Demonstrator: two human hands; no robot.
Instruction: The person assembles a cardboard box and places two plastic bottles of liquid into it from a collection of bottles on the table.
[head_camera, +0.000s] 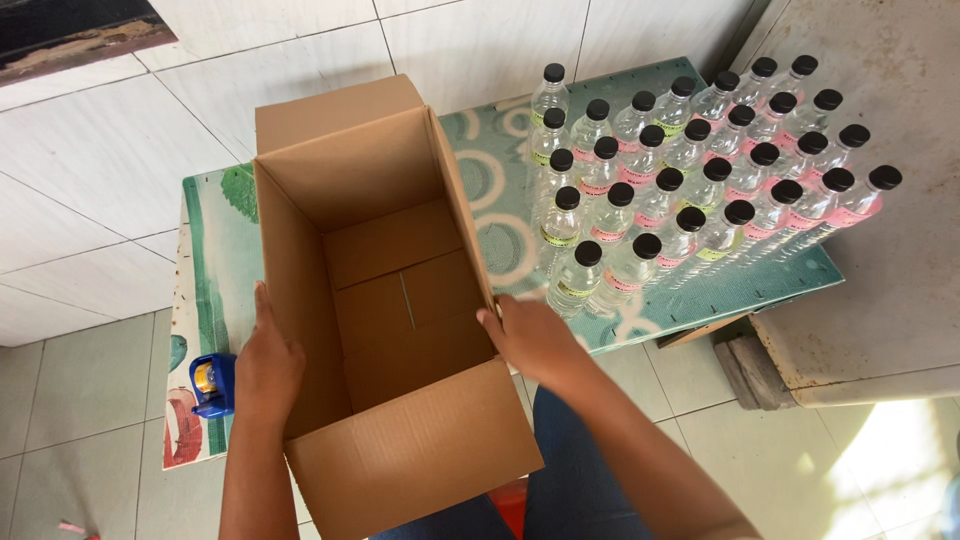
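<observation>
— Open cardboard box (385, 290), standing upright on a low table (215, 270) with a green patterned cover. All four top flaps folded outward. Inside, only the bare bottom flaps and the seam between them.

— And the grip?

— Left hand (266, 365) laid flat against the outside of the box's left wall, fingers straight and together, pointing up along the cardboard toward the rim. Not curled around anything, just pressed on the panel. Right hand (528, 335) at the right wall, near the front corner, fingers loosely bent with the tips hooked over the top edge. Touching the box only, nothing else held. Box braced between the two hands, one on each side.

— Around it?

— Just beside the left hand, a blue tape dispenser (213, 384) with a yellowish roll, lying at the table's front edge. To the right of the box, a dense cluster of clear plastic bottles (690, 180) with black caps, standing in rows across the rest of the table, most with pink labels, a few with yellow-green ones. Nearest bottles close to the right hand, not touching it. Blue trousers below the box, at the frame's bottom edge. Pale tiled floor (80, 400) underneath, white tiled wall beyond the table, and a worn grey slab (880, 300) at the right.
</observation>
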